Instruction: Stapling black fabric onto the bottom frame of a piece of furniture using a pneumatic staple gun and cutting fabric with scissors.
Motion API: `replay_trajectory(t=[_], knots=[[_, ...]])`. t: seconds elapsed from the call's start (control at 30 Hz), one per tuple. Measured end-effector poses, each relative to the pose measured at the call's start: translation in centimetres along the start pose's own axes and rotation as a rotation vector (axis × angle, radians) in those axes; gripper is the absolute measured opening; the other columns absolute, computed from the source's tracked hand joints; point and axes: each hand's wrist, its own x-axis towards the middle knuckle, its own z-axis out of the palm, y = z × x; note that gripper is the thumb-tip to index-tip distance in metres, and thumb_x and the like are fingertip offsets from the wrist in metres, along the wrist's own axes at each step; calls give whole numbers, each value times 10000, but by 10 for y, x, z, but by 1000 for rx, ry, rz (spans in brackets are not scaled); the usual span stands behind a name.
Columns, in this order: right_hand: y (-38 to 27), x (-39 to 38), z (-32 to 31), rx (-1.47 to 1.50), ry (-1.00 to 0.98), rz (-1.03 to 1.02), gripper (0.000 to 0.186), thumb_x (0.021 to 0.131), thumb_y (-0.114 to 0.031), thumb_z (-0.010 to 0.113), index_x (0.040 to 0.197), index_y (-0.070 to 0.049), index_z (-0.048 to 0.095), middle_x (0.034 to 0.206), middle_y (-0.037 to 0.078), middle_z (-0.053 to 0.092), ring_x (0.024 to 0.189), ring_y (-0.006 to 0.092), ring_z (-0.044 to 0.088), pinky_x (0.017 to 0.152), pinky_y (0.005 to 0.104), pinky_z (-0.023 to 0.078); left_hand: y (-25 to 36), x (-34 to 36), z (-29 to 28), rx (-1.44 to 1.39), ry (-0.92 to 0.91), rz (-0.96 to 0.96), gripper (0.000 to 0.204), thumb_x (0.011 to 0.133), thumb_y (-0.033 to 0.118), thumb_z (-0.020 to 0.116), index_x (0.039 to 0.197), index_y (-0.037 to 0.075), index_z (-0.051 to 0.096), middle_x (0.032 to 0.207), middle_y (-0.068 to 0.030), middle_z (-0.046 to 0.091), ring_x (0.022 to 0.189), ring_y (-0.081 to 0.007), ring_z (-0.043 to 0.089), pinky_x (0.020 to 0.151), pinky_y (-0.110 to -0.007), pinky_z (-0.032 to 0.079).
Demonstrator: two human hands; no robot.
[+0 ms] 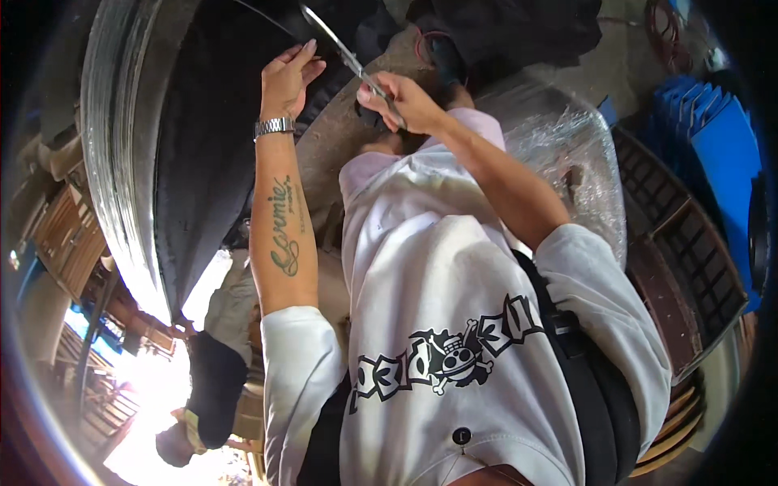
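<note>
My right hand (401, 101) grips a pair of metal scissors (344, 54), their long blades pointing up and to the left. To the left of them is my left hand (288, 81), its fingertips pinched together; what they hold, if anything, is too small to make out. A thin light line, perhaps a thread or an edge, runs above that hand. Large black material (207, 121) lies beside and beyond my left hand, with clear plastic wrap (121, 121) along its outer left side. The scissor blades are apart from my left fingers.
A plastic-wrapped piece (579, 146) stands by my right forearm. Beyond it are a dark lattice-sided frame (677, 251) and blue folded sheets (721, 138). More black cloth (519, 28) lies on the floor ahead. Another person (212, 389) is at the lower left near bright light.
</note>
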Motion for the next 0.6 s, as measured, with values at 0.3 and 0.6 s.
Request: replay_trajectory(t=[0.3,0.6], knots=[[32,40,-4,-75,63,-9,416,839,-467,546,808,-59,471,564,-32,401,431,51,412,410,203,319,-26,26,-23,111,-124,1,202,739,93,710,833,39,540,719,-55,602,617,-163,608,627,-278,517],[35,30,26,-114,83,-34,368,863,-428,527,801,-68,479,566,-39,407,427,46,412,403,198,320,-8,27,-57,401,-87,98,313,751,118,702,948,-81,563,773,-90,616,607,-144,597,591,-240,497]])
